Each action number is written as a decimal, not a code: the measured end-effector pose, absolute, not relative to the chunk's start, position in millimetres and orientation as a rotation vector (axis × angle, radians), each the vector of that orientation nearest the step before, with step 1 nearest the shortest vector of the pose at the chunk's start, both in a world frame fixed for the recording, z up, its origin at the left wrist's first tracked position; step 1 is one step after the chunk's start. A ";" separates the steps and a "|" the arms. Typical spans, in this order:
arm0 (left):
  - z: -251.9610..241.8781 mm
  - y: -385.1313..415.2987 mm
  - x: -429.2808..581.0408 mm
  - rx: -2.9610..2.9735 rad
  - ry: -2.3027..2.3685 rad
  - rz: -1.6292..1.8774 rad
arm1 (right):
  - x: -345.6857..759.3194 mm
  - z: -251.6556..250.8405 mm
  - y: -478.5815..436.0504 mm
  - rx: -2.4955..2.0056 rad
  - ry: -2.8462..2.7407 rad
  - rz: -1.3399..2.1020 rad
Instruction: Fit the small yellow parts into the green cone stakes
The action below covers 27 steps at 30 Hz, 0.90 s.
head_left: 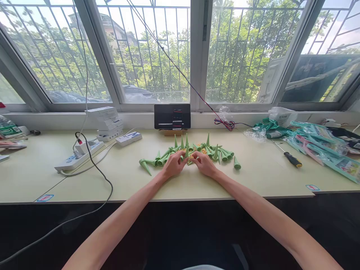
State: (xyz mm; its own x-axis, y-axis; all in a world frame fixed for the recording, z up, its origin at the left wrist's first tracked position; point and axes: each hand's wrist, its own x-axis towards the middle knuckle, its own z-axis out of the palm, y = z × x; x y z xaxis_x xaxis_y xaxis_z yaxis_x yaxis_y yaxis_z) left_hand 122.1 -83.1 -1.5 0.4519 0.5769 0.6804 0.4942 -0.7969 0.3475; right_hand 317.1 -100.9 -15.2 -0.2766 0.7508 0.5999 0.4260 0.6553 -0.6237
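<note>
Several green cones lie and stand in a cluster at the middle of the table, with small orange-yellow pieces (199, 146) among them. My left hand (174, 164) is closed at the near side of the cluster, its fingers around an upright green cone (187, 150). Just to the right, my right hand (204, 163) is pinched close to the base of that cone. Something small and yellowish shows by its fingertips, too small to name. One tilted cone (145, 167) lies at the left end, and a single cone (236, 163) sits apart at the right.
Behind the cones a dark screen (165, 115) leans by the window sill. To the left are a power strip (73, 160) with cables and stacked white boxes (108, 122). A screwdriver (293, 159) and teal packages (323, 140) lie to the right.
</note>
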 end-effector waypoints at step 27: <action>3.3 -85.5 123.8 2.336 0.828 1.157 | 318.4 -9.1 -105.3 -0.945 -1.991 0.409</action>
State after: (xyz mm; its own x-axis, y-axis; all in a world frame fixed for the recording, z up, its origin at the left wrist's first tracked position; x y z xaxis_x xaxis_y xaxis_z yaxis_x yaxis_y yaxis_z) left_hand 123.8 -85.5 3.3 0.4809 0.6632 0.5734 0.3291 -0.7428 0.5831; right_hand 318.4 -105.3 -9.1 -0.3331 0.7502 0.5711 0.4642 0.6577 -0.5932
